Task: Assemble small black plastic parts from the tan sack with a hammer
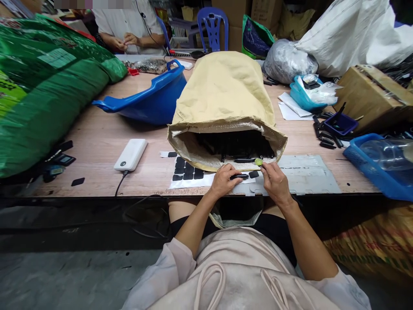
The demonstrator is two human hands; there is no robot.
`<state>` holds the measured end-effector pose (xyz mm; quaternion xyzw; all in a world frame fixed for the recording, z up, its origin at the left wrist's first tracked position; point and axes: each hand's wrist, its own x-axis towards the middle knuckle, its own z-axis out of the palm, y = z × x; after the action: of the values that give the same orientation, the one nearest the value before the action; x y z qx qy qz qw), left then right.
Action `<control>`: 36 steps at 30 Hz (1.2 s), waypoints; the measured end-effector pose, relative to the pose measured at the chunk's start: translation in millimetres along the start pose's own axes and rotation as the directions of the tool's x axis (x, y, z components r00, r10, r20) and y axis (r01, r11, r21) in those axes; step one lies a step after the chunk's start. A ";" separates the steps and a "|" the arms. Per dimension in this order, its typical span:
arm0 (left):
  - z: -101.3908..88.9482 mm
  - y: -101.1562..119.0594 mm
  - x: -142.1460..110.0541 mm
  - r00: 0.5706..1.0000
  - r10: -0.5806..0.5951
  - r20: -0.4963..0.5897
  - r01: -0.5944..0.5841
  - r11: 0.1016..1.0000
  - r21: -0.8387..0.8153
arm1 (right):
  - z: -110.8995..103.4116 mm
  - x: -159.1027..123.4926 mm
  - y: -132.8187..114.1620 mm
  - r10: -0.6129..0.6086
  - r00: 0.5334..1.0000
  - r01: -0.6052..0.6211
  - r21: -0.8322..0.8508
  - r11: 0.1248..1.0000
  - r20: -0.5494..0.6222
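Observation:
At the table's front edge my left hand [225, 180] has its fingers closed on a slim black piece [240, 176], whose exact kind I cannot make out. To its right, my right hand [275, 183] pinches a small tool with a round yellow-green end [258, 162]. Just beyond both hands lies a large tan sack [226, 90], its mouth facing me, with many black slim pieces [235, 146] inside. A sheet of black rounded-square stickers [189, 170] sits partly under the sack and my left hand. One loose black square [254, 174] rests between my hands.
A white power bank [130, 155] with a cable lies left. Behind it a blue basin [148, 101] tilts against the sack. Green bags [48, 99] fill the left side. A cardboard box [371, 99] and blue tray [377, 168] stand right. Another person's hands [129, 41] are across the table.

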<state>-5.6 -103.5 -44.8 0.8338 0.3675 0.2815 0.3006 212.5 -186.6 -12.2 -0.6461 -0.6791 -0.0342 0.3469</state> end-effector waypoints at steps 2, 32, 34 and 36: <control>0.8 -0.4 0.0 1.000 0.002 -0.001 -0.002 1.000 -0.009 | -2.0 -2.4 -12.1 -0.022 1.000 0.021 0.111 0.994 0.005; -1.6 7.7 1.2 0.998 -0.057 -0.027 0.057 0.998 -0.012 | -1.5 -20.5 -26.7 -0.020 0.993 0.003 0.141 0.990 0.118; -2.1 8.6 1.0 0.998 -0.057 -0.023 0.057 0.998 -0.006 | -3.1 -14.5 -20.7 -0.008 0.997 -0.001 0.118 0.993 0.078; -2.7 9.3 1.1 0.998 -0.058 -0.023 0.058 0.998 0.000 | -3.6 -6.2 -9.8 0.001 0.999 -0.004 0.059 0.998 0.044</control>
<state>-2.7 -107.0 -36.2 0.8196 0.3952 0.2821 0.3041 204.7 -195.3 -8.8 -0.6369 -0.6865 0.0005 0.3509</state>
